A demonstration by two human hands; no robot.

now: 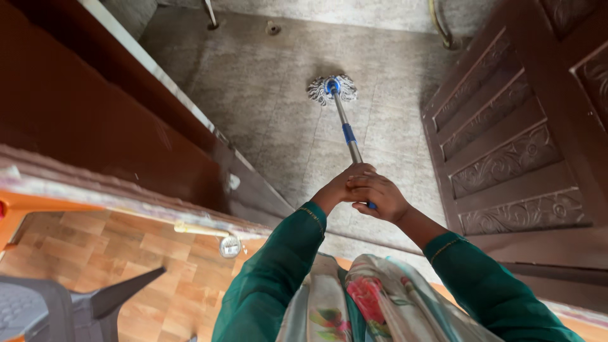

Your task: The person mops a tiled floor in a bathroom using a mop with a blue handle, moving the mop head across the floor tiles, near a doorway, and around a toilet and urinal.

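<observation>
Steel-shafted mop [342,120] with stringy round head rests on speckled stone floor [266,95], left hand [339,187] and right hand [379,196] both closed in a grip around it.

Carved dark wooden door [506,145] stands on the right. Grey plastic chair [57,310] sits near left, small round drain [273,28] far off.

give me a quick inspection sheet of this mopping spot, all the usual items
surface: grey stone-look floor, dull and mottled
job's things: mop with grey string head flat on the floor, metal handle with blue fittings
clutter: round drain near the far wall; small round disc on the wood-pattern floor
grippers: left hand and right hand both wrapped around the handle's top
cables: nothing seen
surroundings: carved dark wooden door on the right, dark wooden panel on the left, grey plastic chair in the lower left
</observation>
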